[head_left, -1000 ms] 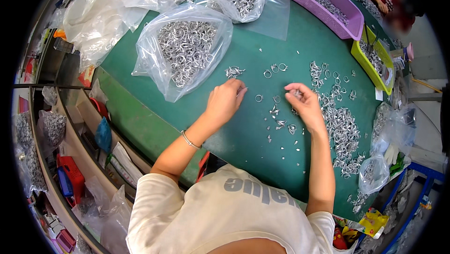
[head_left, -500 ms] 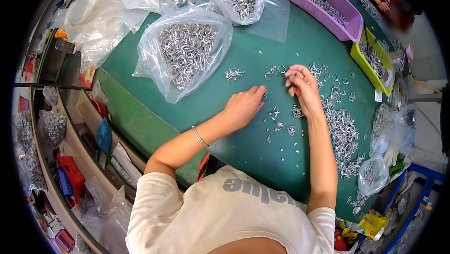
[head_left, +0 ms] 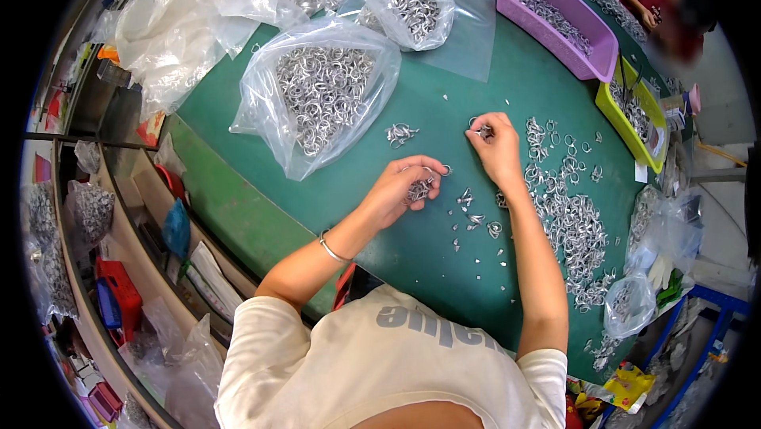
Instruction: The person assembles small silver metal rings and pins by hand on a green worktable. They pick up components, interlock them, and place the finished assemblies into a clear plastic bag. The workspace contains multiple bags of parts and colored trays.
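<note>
Several silvery metal rings (head_left: 419, 188) lie in the curled palm of my left hand (head_left: 400, 190), and one more ring (head_left: 446, 169) shows at its fingertips. My right hand (head_left: 499, 150), to the right and slightly farther off, is closed on a few similar rings (head_left: 484, 132). Between and below my hands, small clusters of rings (head_left: 475, 221) and tiny bits are scattered over the green tabletop (head_left: 412, 255). A long heap of rings (head_left: 579, 231) spreads beside my right forearm. Farther left lies a small pile of rings (head_left: 402, 134).
An open clear bag full of rings (head_left: 325, 96) stands left of my hands, a smaller bag (head_left: 412, 13) behind it. At the far right are a purple basket (head_left: 555, 23) and a yellow-green basket (head_left: 634, 124) holding metal pieces. A co-worker (head_left: 662, 13) sits beyond.
My left hand has turned palm up, drawn back slightly, and now shows rings in it. My right hand has moved a little left and closed on the rings that lay on the table.
</note>
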`<state>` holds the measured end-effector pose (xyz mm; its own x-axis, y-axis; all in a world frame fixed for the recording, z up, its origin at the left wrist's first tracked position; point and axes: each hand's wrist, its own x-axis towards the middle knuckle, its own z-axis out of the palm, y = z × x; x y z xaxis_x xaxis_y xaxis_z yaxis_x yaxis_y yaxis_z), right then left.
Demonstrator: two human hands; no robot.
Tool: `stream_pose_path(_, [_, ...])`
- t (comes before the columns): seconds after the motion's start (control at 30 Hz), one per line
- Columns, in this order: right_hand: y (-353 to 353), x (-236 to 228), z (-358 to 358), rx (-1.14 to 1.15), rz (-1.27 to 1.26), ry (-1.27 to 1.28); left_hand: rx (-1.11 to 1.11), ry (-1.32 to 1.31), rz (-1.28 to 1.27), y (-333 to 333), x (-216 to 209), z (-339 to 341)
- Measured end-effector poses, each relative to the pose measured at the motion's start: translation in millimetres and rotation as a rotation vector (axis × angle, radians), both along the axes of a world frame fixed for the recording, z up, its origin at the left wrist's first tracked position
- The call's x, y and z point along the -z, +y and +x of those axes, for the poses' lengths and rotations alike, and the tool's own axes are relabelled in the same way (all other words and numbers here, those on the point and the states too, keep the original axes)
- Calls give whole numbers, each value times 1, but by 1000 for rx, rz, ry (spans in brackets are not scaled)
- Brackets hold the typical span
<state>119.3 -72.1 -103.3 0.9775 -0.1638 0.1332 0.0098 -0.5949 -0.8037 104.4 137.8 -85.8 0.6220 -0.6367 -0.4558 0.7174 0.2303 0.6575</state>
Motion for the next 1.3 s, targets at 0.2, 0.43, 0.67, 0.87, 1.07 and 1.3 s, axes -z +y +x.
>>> stream_pose_path(0.2, [4,-36,-32,-18,996,220,17,116,-131,-1,2,-10])
stream_pose_path(0.43, [30,-74,-50,-512,304,197,-35,407,-273,-14,3,-18])
stream_pose_path(0.67, [-2,-4,3,90,-391,-165,-59,321,-239,-15,11,-21])
stream_pose_path(0.87, [-6,-13,-5,123,-67,-54,-113,311,-198,-7,1,-23])
stream_pose_path(1.07, [-15,-25,-26,133,395,271,-94,435,-272,-2,5,-26])
stream_pose_path(1.3, [-15,-44,-34,14,624,355,-101,444,-258,-1,6,-31])
